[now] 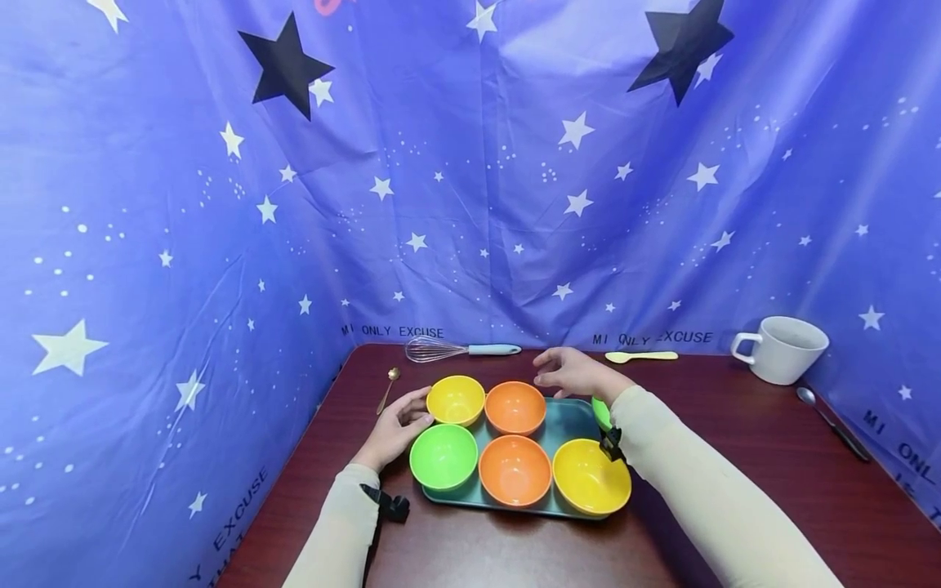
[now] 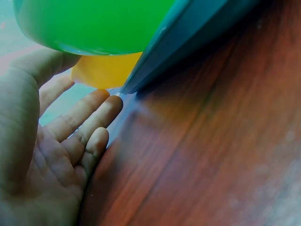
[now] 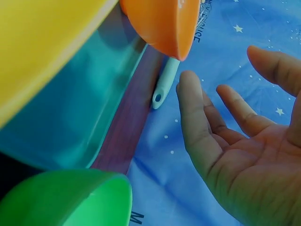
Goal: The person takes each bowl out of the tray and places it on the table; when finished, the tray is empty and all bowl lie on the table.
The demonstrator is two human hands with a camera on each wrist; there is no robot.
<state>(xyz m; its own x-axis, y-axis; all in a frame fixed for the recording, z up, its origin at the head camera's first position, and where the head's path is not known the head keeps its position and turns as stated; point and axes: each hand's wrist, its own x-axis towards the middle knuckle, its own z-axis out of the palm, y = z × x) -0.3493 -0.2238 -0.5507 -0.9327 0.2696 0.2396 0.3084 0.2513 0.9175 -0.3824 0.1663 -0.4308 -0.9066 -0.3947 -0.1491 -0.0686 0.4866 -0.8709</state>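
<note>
Several bowls stand on a teal tray [image 1: 569,418]. My left hand [image 1: 400,429] is at the tray's left side, fingers loosely extended, with fingertips right at the back-left yellow bowl [image 1: 456,400]. In the left wrist view its thumb overlaps the underside of the front-left green bowl [image 2: 94,23]. My right hand [image 1: 577,371] hovers over the tray's back edge with spread fingers and nothing in them, right of the back orange bowl [image 1: 515,407]. Another orange bowl [image 1: 515,470] and a larger yellow bowl [image 1: 590,478] sit in front. The right sleeve mostly hides a second green bowl [image 3: 89,197].
Along the back lie a whisk [image 1: 463,349] with a pale blue handle and a pale yellow spoon [image 1: 641,356]. A small gold spoon [image 1: 387,390] is left of the tray. At far right are a white mug [image 1: 787,351] and a dark-handled spoon [image 1: 832,423]. Starry blue curtain [image 1: 470,204] surrounds the table.
</note>
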